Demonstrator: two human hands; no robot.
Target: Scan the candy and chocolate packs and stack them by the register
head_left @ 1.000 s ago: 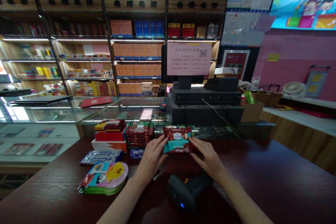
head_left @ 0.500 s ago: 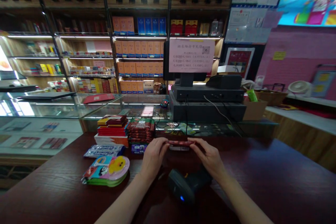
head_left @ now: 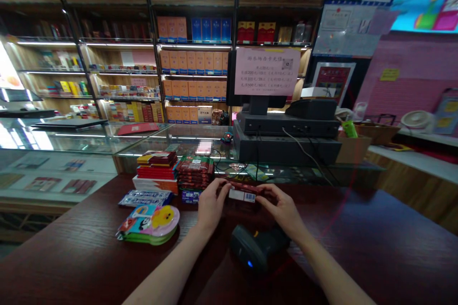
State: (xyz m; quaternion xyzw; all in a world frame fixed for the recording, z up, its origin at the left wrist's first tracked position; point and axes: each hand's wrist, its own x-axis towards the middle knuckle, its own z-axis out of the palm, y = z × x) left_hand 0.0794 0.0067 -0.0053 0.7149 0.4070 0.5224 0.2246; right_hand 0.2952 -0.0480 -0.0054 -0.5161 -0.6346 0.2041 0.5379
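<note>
My left hand (head_left: 210,205) and my right hand (head_left: 282,208) together hold a red chocolate bar packet (head_left: 242,191) by its two ends, just above the dark wooden counter (head_left: 358,243). The packet is tipped back, so its white underside with a barcode label faces me. A black handheld barcode scanner (head_left: 255,250) lies on the counter right below my hands, a blue light glowing on it.
Stacks of red packets (head_left: 156,168) and chocolate bars (head_left: 195,170) stand left of my hands, with a blue packet (head_left: 145,197) and round cartoon packs (head_left: 150,221) nearer. A black register with monitor (head_left: 286,133) sits behind on the glass case (head_left: 89,145). Shelves fill the back wall.
The packet stood upright facing me a second ago; both hands have tilted it backward and lowered it, so its underside shows now. The camera view has shifted slightly.
</note>
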